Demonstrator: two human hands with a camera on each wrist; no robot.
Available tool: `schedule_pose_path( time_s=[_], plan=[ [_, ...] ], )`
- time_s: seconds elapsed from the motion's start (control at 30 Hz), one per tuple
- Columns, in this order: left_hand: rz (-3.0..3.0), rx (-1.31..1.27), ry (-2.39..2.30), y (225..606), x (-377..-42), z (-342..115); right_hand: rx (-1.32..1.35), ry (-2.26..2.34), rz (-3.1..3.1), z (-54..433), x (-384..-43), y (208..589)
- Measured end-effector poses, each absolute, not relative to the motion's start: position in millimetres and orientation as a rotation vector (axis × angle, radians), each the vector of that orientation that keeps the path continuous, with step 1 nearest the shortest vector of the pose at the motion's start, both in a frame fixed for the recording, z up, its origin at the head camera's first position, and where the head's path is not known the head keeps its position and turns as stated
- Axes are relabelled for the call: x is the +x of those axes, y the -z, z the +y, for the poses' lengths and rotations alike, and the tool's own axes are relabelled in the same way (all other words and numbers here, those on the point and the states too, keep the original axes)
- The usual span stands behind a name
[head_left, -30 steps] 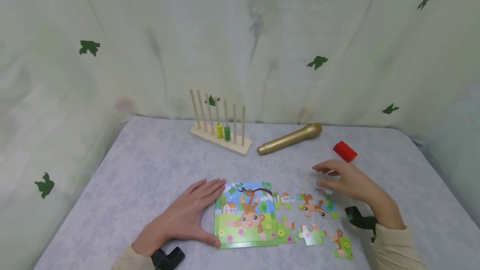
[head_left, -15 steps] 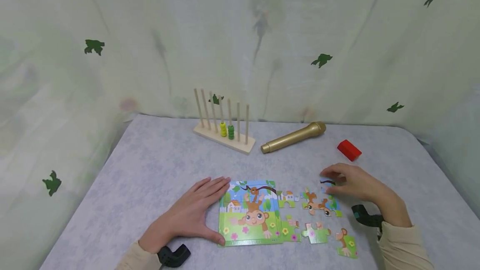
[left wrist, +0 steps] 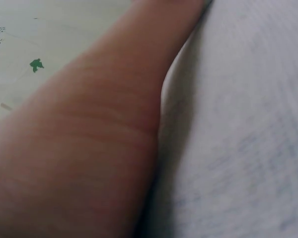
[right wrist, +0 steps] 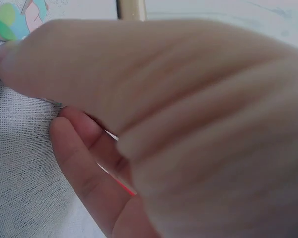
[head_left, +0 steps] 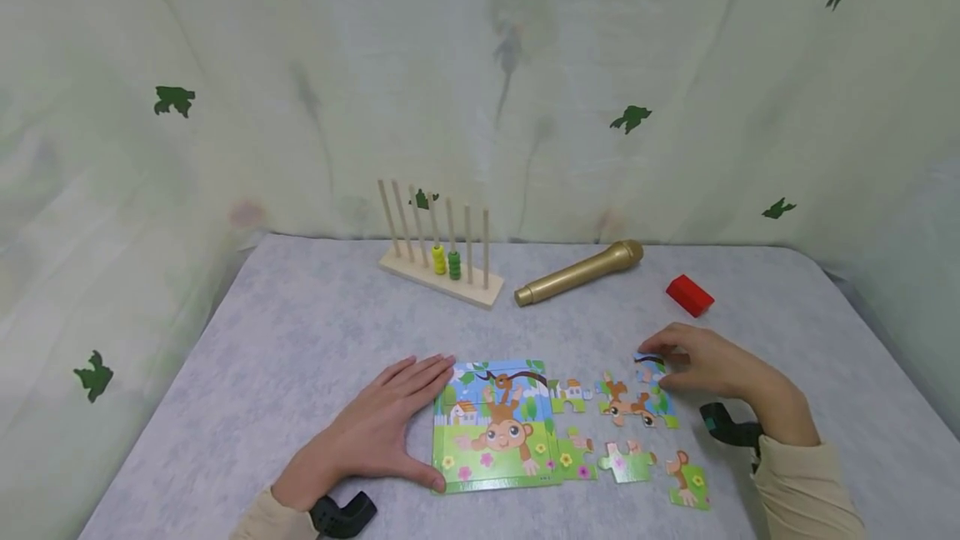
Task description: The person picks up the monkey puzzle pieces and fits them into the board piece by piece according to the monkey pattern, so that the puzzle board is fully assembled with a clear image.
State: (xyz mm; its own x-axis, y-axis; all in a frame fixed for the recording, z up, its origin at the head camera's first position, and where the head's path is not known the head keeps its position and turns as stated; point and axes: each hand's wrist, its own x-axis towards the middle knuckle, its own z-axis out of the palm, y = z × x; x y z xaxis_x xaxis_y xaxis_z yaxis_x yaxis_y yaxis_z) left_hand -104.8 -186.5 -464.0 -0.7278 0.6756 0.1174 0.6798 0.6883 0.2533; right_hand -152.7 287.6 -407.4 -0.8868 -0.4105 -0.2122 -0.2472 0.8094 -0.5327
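Note:
In the head view my left hand (head_left: 375, 427) lies spread beside a picture puzzle board (head_left: 495, 427) with a monkey on it. Its fingertips rest at the board's upper left corner and its thumb at the lower left. My right hand (head_left: 712, 365) pinches a blue puzzle piece (head_left: 649, 367) with a dark branch, between thumb and bent fingers. Just below that piece lie joined monkey-face pieces (head_left: 628, 413). The right wrist view shows the thumb (right wrist: 20, 64) by a piece's edge and curled fingers under the hand. The left wrist view holds mostly forearm.
Loose pieces lie right of the board: a house piece (head_left: 568, 394), a flower piece (head_left: 576, 457), a knobbed piece (head_left: 628, 463) and an ear piece (head_left: 688, 480). Farther back are a wooden peg stand (head_left: 442, 277) with beads, a gold microphone (head_left: 581, 273) and a red block (head_left: 690, 296).
My right hand has come down onto the branch piece, and its thumb and fingers have closed at its edges. The left hand has stayed by the board.

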Motion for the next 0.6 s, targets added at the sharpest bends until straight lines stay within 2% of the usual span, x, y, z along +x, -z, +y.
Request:
schedule_pose_path(
  time_s=[0.6],
  plan=[
    [-2.861, -1.16, 0.448, 466.9, -104.7, -188.5, -0.535, 0.644, 2.731, 284.2, -151.9, 406.6]
  ],
)
